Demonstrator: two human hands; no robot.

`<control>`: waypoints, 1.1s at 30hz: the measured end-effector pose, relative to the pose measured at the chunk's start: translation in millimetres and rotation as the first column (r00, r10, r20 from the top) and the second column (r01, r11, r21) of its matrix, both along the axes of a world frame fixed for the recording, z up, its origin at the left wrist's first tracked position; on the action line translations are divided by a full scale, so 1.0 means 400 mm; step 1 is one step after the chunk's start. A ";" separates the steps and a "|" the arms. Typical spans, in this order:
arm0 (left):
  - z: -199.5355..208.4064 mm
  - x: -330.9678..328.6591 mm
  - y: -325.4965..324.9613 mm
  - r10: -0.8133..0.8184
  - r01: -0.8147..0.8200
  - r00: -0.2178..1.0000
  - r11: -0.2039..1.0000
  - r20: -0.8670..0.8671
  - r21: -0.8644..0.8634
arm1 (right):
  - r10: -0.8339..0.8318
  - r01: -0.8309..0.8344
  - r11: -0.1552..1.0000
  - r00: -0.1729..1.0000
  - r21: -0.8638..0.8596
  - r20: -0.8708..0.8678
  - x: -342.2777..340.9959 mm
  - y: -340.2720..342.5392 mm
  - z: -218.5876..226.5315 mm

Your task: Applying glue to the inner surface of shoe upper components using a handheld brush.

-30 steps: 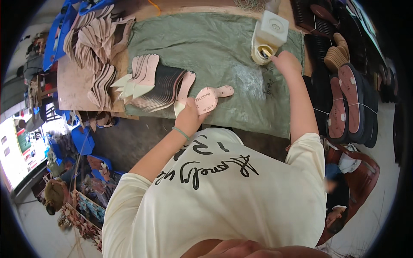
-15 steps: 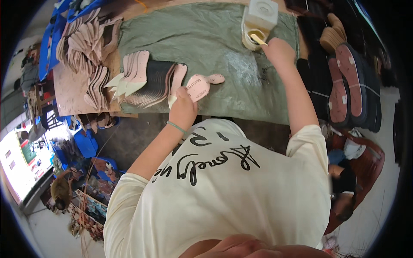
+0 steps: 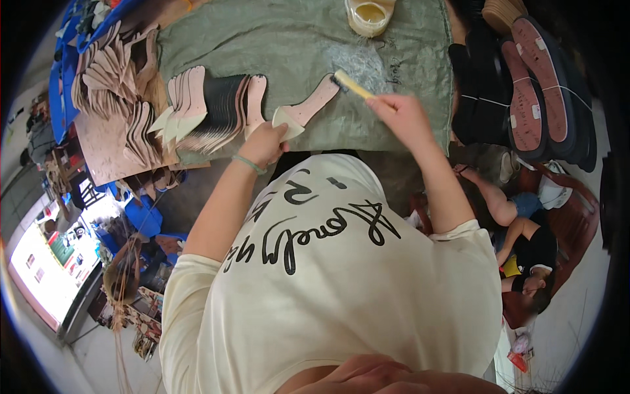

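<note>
Bright daylight is entering through a wide opening (image 3: pixel 49 256) at the far left of the workroom, and blue bins (image 3: pixel 64 88) are standing nearer, beside the wooden surface (image 3: pixel 98 154). On its bare left end a fanned heap of pink shoe-insole pieces (image 3: pixel 110 73) is lying, with a smaller overlapping row (image 3: pixel 139 136) just below it. Green sheeting (image 3: pixel 282 39) is covering the rest. Along its left part a leaning row of dark-edged insoles (image 3: pixel 224 108) is spreading out, with pink pieces and cream pointed flaps resting at its left side and one pink insole (image 3: pixel 257 88) lying at its right end.

Next to that, the left hand (image 3: pixel 268 141) is pinching the cream wide end of a single insole (image 3: pixel 318 100), whose narrow pink end is pointing up and to the right, over the sheeting. Dark bristles of a yellow-handled brush (image 3: pixel 356 85) are sitting right at that narrow tip; whether they are touching it, I cannot tell. The right hand (image 3: pixel 401 119) is gripping the brush's handle. Above, a pale container (image 3: pixel 352 18) is holding yellowish contents. Farther right, string-tied thick soles (image 3: pixel 546 79) are standing together, and below them someone in a black top (image 3: pixel 535 244) is sitting.
</note>
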State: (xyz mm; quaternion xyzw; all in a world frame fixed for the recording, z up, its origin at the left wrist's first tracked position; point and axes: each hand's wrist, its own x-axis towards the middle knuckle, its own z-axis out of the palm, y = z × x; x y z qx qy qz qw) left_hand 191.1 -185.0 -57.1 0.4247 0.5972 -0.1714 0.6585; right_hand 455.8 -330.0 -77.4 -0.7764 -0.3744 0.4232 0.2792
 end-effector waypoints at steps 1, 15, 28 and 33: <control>-0.006 0.001 0.002 0.067 -0.066 0.998 0.996 0.019 -0.067 | 0.005 -0.007 1.000 0.996 -0.028 -0.088 -0.027 -0.025 -0.014; -0.035 0.053 -0.001 0.161 -0.175 0.984 0.958 -0.078 -0.228 | 0.072 -0.066 0.997 0.968 0.036 -0.242 -0.199 -0.147 -0.147; -0.018 0.062 -0.041 0.202 -0.215 0.976 0.958 -0.083 -0.189 | -0.008 -0.016 0.980 0.993 0.200 0.121 -0.160 -0.143 -0.145; -0.023 0.056 -0.032 0.223 -0.226 0.974 0.939 -0.042 -0.258 | 0.035 -0.035 0.999 0.994 0.003 -0.107 -0.187 -0.134 -0.135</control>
